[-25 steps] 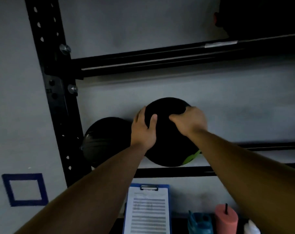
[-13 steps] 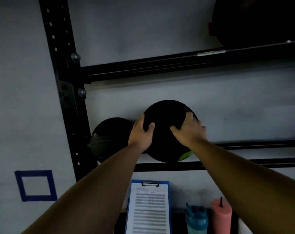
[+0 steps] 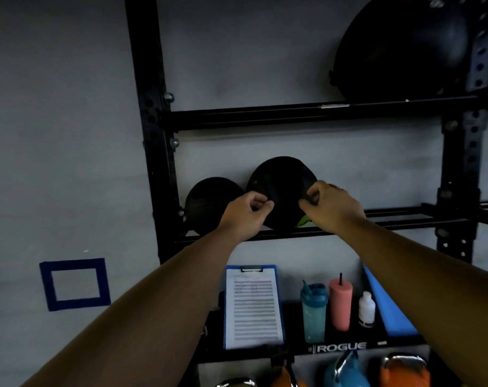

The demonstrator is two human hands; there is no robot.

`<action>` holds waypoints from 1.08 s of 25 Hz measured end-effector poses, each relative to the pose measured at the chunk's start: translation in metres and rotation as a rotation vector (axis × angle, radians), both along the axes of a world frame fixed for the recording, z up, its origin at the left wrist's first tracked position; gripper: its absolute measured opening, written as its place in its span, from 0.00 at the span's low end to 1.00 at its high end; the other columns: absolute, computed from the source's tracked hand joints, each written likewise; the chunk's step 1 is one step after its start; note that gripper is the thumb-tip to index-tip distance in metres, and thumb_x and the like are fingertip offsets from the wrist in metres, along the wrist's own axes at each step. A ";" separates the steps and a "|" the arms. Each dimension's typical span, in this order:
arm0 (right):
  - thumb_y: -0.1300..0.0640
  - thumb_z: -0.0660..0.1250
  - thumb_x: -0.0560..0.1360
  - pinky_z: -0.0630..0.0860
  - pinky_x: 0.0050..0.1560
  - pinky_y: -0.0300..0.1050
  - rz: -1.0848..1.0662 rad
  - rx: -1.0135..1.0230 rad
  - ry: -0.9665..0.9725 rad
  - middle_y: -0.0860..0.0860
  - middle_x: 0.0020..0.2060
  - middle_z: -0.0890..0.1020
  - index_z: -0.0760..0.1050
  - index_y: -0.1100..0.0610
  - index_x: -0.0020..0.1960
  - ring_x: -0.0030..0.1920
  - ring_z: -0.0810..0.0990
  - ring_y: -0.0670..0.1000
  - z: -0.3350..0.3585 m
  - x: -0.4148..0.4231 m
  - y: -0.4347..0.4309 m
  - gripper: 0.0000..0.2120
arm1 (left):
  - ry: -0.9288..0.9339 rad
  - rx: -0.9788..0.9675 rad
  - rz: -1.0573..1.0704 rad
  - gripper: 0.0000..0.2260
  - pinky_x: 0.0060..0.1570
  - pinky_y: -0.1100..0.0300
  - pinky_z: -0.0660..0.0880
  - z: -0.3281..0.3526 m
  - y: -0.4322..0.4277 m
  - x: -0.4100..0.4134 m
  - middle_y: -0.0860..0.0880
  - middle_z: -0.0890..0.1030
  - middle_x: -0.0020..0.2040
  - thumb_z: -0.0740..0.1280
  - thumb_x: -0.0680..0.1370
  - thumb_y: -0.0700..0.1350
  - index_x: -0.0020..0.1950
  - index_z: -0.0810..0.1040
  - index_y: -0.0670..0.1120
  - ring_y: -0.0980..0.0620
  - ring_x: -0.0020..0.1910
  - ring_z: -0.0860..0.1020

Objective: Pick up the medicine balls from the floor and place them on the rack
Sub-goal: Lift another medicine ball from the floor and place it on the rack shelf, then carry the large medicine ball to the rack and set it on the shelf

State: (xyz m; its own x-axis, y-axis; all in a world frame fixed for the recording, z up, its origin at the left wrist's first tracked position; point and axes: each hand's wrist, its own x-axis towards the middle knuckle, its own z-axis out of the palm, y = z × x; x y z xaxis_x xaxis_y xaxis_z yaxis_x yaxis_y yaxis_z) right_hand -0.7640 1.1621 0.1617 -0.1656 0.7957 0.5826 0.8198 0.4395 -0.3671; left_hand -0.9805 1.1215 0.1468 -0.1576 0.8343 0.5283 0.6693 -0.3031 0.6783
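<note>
Now the medicine ball (image 3: 279, 188) sits on the rack (image 3: 404, 219) rails beside a smaller ball (image 3: 209, 202); both hands, left (image 3: 244, 216) and right (image 3: 330, 206), hover loosely curled, empty, with open rail rightward

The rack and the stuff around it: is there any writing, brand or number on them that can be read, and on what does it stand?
"ROGUE": white letters on the front edge of the bottom shelf.
Clipboard: lines of print on the sheet, too small and blurred to read.
Large ball on the upper rails: pale marks at the frame's top edge, cut off and unreadable.
Bottles, kettlebells and the two medicine balls: no text legible.
</note>
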 end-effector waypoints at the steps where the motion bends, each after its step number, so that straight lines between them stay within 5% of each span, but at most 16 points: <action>1: 0.37 0.63 0.76 0.78 0.57 0.53 -0.018 -0.011 -0.003 0.50 0.59 0.82 0.73 0.46 0.63 0.58 0.79 0.56 -0.006 0.001 -0.023 0.20 | 0.006 -0.007 -0.032 0.15 0.49 0.71 0.73 -0.009 -0.019 0.001 0.51 0.84 0.54 0.71 0.82 0.55 0.63 0.83 0.48 0.54 0.55 0.82; 8: 0.37 0.63 0.75 0.77 0.58 0.50 -0.178 -0.132 -0.028 0.48 0.57 0.84 0.74 0.46 0.63 0.58 0.81 0.55 -0.044 0.012 -0.180 0.20 | 0.002 -0.035 -0.161 0.13 0.41 0.69 0.78 -0.041 -0.132 0.003 0.50 0.86 0.50 0.75 0.79 0.55 0.58 0.86 0.47 0.51 0.51 0.85; 13: 0.37 0.63 0.75 0.71 0.50 0.45 -0.315 -0.209 -0.047 0.48 0.56 0.85 0.75 0.46 0.61 0.60 0.81 0.55 -0.055 0.070 -0.266 0.20 | 0.012 -0.089 -0.314 0.13 0.53 0.56 0.77 -0.045 -0.188 0.050 0.45 0.88 0.50 0.74 0.79 0.56 0.54 0.86 0.48 0.49 0.48 0.84; 21: 0.35 0.65 0.73 0.78 0.56 0.51 -0.439 -0.373 0.064 0.52 0.57 0.84 0.77 0.44 0.55 0.58 0.82 0.58 -0.135 0.191 -0.397 0.17 | 0.083 -0.256 -0.525 0.12 0.36 0.69 0.73 -0.130 -0.279 0.177 0.52 0.83 0.43 0.74 0.77 0.60 0.51 0.83 0.52 0.51 0.41 0.80; 27: 0.38 0.66 0.74 0.78 0.55 0.50 -0.544 -0.533 0.080 0.54 0.59 0.83 0.76 0.47 0.62 0.58 0.82 0.59 -0.213 0.310 -0.512 0.21 | 0.092 -0.351 -0.665 0.18 0.49 0.58 0.76 -0.207 -0.364 0.322 0.49 0.84 0.49 0.72 0.71 0.67 0.51 0.83 0.56 0.48 0.51 0.83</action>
State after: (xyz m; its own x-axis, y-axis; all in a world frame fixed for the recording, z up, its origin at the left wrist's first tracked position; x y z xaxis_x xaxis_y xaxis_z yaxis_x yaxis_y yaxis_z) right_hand -0.4541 0.6504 -0.0514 0.3568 0.9298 0.0904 0.8319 -0.2723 -0.4835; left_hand -0.6584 0.7573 -0.0603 0.4699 0.8595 0.2011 0.4794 -0.4398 0.7595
